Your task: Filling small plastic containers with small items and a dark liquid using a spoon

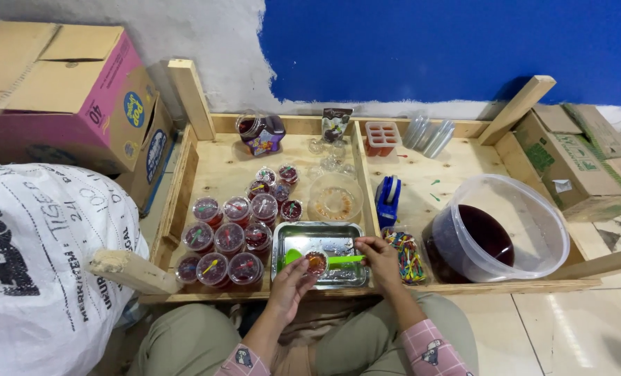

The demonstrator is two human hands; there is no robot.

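My left hand (289,282) holds a small clear cup (316,262) of reddish jelly over a metal tray (282,240). My right hand (378,256) grips the handle of a green plastic spoon (345,260) whose scoop end lies across the tray to the left of the cup. To the left of the tray stand several filled and lidded small cups (228,237) of dark red jelly with coloured picks inside.
A clear round container (335,198) sits behind the tray. A large tub (526,216) of dark red liquid stands at right, a bag of coloured picks (406,255) beside it. Cardboard boxes (66,90) and a white sack (39,264) crowd the left.
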